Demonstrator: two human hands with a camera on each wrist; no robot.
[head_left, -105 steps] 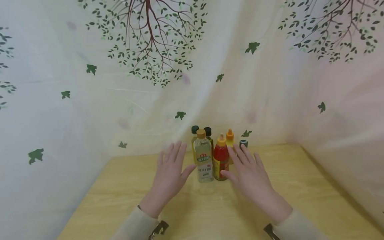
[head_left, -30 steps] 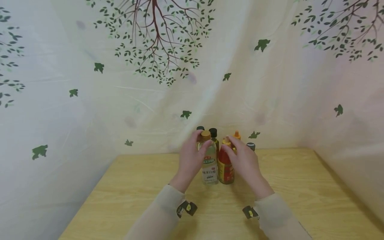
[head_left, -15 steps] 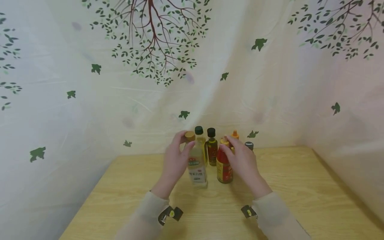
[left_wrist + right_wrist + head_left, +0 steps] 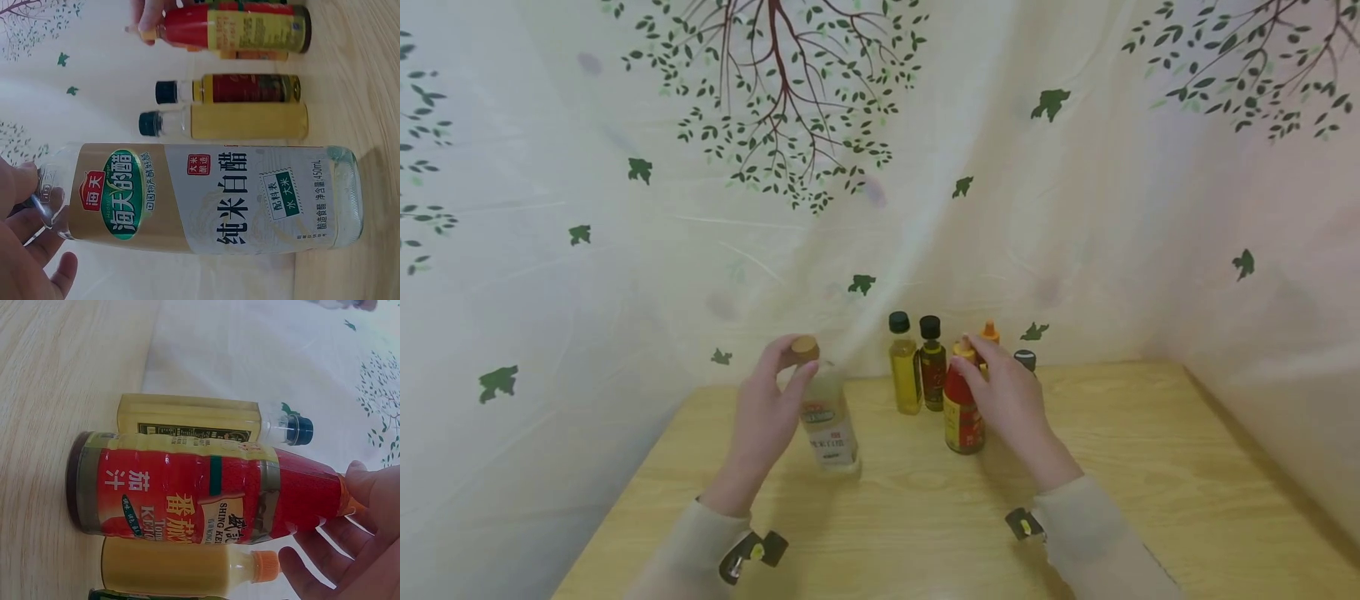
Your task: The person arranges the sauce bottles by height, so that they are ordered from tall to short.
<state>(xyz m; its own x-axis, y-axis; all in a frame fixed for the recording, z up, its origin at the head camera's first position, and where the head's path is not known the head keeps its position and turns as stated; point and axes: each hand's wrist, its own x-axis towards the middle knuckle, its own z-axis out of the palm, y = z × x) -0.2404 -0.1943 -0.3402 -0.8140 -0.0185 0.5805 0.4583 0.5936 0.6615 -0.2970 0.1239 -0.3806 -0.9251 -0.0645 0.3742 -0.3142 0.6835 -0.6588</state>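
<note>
My left hand (image 4: 765,421) pinches the clear vinegar bottle (image 4: 829,425) by its orange-brown cap and neck; the bottle tilts, its top leaning left, over the left middle of the table. In the left wrist view the bottle (image 4: 206,200) shows a tan and white label beside my left hand (image 4: 31,231). My right hand (image 4: 1011,400) grips the yellow top of the red ketchup bottle (image 4: 962,417), which stands upright. The right wrist view shows my right hand (image 4: 350,544) with thumb and fingers around the top of the ketchup bottle (image 4: 187,487).
Behind stand a yellow oil bottle (image 4: 906,375) and a darker green-capped bottle (image 4: 933,375). An orange-capped bottle (image 4: 988,333) and one with a dark cap (image 4: 1025,360) are partly hidden behind my right hand. A printed curtain (image 4: 775,275) hangs around the wooden table (image 4: 910,533).
My left hand has taken hold of the vinegar bottle and moved it left, away from the others. My right hand came to the ketchup bottle's top and stays there; that bottle has hardly moved.
</note>
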